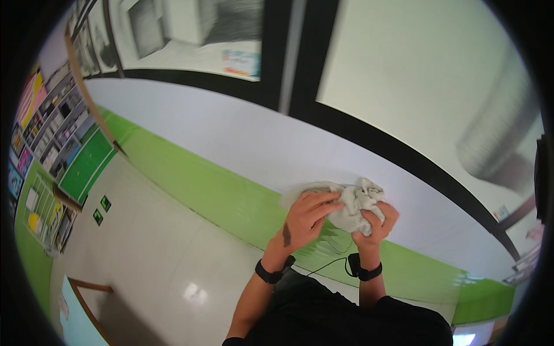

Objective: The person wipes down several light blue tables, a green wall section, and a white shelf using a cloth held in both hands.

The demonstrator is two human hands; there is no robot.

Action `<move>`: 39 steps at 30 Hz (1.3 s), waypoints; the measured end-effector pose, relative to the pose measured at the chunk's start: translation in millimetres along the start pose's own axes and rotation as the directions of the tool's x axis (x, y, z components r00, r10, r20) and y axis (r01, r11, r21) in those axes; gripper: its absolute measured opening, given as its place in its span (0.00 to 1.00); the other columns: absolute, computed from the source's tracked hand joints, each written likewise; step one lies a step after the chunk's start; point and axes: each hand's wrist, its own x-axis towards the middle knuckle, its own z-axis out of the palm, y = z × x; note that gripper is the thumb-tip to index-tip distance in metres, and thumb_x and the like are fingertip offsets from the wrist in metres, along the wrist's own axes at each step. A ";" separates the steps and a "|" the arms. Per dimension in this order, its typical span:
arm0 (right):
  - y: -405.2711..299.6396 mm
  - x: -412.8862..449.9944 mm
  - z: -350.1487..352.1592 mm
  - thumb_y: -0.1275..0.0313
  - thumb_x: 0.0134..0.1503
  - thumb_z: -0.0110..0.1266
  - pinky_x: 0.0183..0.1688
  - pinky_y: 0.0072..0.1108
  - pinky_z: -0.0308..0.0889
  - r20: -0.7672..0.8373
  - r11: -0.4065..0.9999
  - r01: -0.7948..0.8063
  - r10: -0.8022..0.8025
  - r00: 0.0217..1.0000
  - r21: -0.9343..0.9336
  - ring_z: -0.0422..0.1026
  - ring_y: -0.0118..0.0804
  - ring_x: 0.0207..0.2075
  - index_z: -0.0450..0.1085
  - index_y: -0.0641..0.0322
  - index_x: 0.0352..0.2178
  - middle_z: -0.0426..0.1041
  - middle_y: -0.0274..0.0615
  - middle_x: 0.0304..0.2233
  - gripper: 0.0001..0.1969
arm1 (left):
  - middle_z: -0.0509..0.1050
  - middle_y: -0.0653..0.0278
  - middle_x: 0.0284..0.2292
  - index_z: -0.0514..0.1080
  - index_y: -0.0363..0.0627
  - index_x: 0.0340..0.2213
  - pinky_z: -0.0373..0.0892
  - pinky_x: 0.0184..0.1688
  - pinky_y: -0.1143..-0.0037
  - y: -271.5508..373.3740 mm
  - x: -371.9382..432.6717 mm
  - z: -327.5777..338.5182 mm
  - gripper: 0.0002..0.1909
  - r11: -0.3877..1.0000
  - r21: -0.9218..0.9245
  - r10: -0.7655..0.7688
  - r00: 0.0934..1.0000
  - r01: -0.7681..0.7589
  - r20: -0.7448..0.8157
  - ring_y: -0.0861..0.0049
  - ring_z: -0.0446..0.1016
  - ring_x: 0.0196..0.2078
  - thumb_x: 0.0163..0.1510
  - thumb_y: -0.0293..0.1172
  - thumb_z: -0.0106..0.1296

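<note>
A crumpled, light grey cloth (357, 205) is bunched up between both hands, in front of the wall. My right hand (378, 222) grips its right side, with the fingers curled into the folds. On the cloth's left part lies my left hand (307, 216), fingers stretched out and touching it; a dark smudge marks the back of this hand near the wrist. Behind the cloth, the wall is white (242, 129) above and glossy green (194, 181) below. Each wrist wears a black band, and a thin dark cable (326, 266) runs near the right one.
Black-framed drawings (194, 30) hang along the upper wall. Shelves (56, 125) holding many items and a green cabinet (88, 162) stand at the far left. A light-blue tabletop (75, 315) with a brown frame is at lower left. Pale, shiny floor (173, 255) runs below.
</note>
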 end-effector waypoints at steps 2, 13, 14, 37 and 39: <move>-5.2 -4.6 6.3 0.71 0.35 0.66 0.39 0.34 0.64 -0.028 0.998 0.036 -0.037 0.999 -0.058 0.66 0.48 0.40 0.70 0.56 0.29 0.67 0.45 0.38 0.16 | 0.76 0.60 0.40 0.75 0.40 0.35 0.64 0.39 0.70 7.4 -4.3 -35.8 0.17 0.986 -0.165 -0.009 0.997 0.022 0.076 0.67 0.73 0.38 0.41 0.15 0.48; -41.6 27.0 29.2 0.64 0.37 0.70 0.36 0.32 0.66 -0.128 0.984 0.080 -0.101 0.987 -0.160 0.67 0.47 0.38 0.70 0.58 0.29 0.68 0.49 0.38 0.19 | 0.58 0.53 0.51 0.63 0.54 0.47 0.58 0.48 0.57 90.1 73.1 -240.5 0.20 0.917 -0.011 0.328 0.771 -0.398 -0.546 0.56 0.59 0.51 0.51 0.34 0.46; -40.1 28.0 29.1 0.63 0.36 0.71 0.35 0.31 0.66 -0.137 0.980 0.108 -0.132 0.982 -0.170 0.68 0.47 0.38 0.70 0.58 0.30 0.68 0.50 0.37 0.21 | 0.59 0.53 0.50 0.63 0.53 0.47 0.58 0.48 0.57 86.8 72.0 -234.9 0.20 0.924 0.010 0.323 0.766 -0.383 -0.556 0.56 0.59 0.50 0.50 0.34 0.47; -82.0 48.8 55.1 0.65 0.42 0.67 0.41 0.33 0.66 0.021 0.999 -0.036 0.036 0.999 0.021 0.65 0.46 0.44 0.70 0.55 0.30 0.64 0.47 0.42 0.15 | 0.73 0.56 0.39 0.74 0.41 0.33 0.67 0.43 0.64 30.6 24.9 -175.2 0.17 0.980 -0.174 -0.132 0.969 0.096 -0.210 0.59 0.70 0.42 0.38 0.15 0.47; -112.4 61.9 84.6 0.66 0.41 0.68 0.41 0.32 0.66 -0.023 0.999 -0.044 0.045 0.999 0.029 0.64 0.46 0.44 0.70 0.54 0.30 0.64 0.47 0.42 0.15 | 0.69 0.52 0.45 0.72 0.40 0.40 0.64 0.48 0.64 -6.7 -2.7 -168.3 0.24 0.988 -0.077 -0.125 0.983 0.136 0.137 0.55 0.68 0.47 0.36 0.14 0.48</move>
